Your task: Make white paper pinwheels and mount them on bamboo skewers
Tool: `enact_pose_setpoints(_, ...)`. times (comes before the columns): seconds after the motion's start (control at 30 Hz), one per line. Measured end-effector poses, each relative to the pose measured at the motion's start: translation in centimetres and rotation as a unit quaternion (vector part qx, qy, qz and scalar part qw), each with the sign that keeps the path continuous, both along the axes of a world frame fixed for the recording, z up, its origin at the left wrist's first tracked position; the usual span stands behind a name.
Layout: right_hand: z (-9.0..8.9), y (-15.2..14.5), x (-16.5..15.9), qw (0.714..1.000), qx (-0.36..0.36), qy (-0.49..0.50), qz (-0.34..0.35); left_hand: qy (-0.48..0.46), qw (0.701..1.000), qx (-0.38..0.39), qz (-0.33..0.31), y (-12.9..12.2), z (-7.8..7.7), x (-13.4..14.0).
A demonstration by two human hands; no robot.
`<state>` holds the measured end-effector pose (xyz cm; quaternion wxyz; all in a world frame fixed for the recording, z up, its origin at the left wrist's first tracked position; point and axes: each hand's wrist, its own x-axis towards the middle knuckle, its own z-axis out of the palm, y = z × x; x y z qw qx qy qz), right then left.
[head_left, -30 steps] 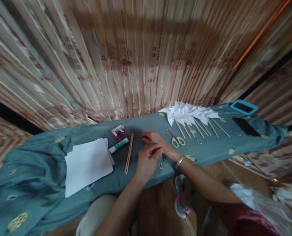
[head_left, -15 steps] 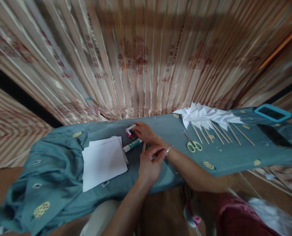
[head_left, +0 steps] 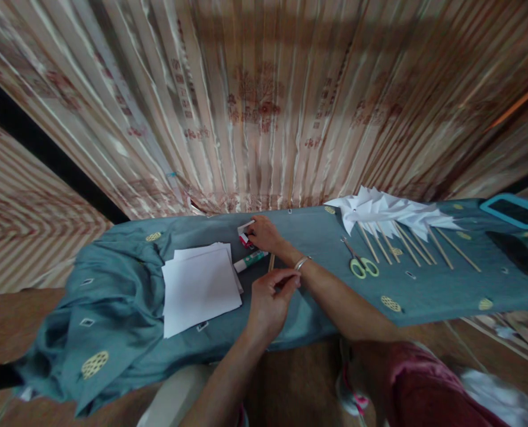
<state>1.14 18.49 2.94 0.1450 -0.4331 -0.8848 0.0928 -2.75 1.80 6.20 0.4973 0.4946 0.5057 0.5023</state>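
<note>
My right hand (head_left: 264,235) is at a small red and white box (head_left: 246,238), its fingers curled at the box and a white flap standing up. My left hand (head_left: 270,299) hovers over the near side of the table, thumb and fingertips pinched together just below my right wrist. What the pinch holds, if anything, is too small to make out. A green and white glue stick (head_left: 251,261) lies in front of the box. Beside it, wooden sticks (head_left: 272,262) are partly hidden behind my left hand. White square paper sheets (head_left: 202,290) lie stacked to the left.
Several white paper pinwheels (head_left: 388,210) on wooden sticks lie overlapping at the right. Green-handled scissors (head_left: 359,261) lie before them. Farther right are a blue-framed device (head_left: 515,210) and a dark phone (head_left: 515,254). A curtain (head_left: 264,107) hangs behind the cloth-covered table (head_left: 317,237).
The view has shifted, so everything sits a little farther right. The white flap on the small box now stands up beside my right fingers. My left hand keeps its pinch near my right wrist.
</note>
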Motion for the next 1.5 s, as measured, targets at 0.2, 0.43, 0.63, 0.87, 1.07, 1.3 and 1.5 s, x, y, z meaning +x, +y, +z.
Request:
enact_pose_setpoints(0.2,0.3,-0.5,0.3,1.0,-0.004,0.021,-0.016,0.158,0.984,0.087,0.017,0.8,-0.8,-3.8)
enact_pose_setpoints(0.43,0.1,-5.3,3.1,0.992,0.031,0.121,-0.001,0.371,0.916,0.119,0.093,-0.2,-3.1,-11.9)
enact_pose_setpoints(0.63,-0.5,-10.6,6.4,0.986,0.006,0.165,0.002,0.433,0.896,0.088,0.039,-1.9,-5.2,-12.8)
enact_pose_setpoints(0.87,-1.8,-13.3,8.1,0.979,-0.056,0.195,-0.023,0.422,0.903,0.073,0.021,-1.6,-4.9,-13.4)
enact_pose_setpoints(1.07,-2.1,-13.4,7.8,0.976,-0.06,0.211,-0.004,0.399,0.913,0.08,0.022,-1.7,-5.1,-14.0)
enact_pose_setpoints(1.3,-2.1,-13.5,7.5,0.976,-0.063,0.207,0.009,0.424,0.901,0.092,0.026,-1.8,-5.3,-14.2)
enact_pose_setpoints(1.5,-1.9,-14.9,4.9,0.982,-0.064,0.151,0.097,0.412,0.906,0.089,0.046,-1.9,-5.6,-14.2)
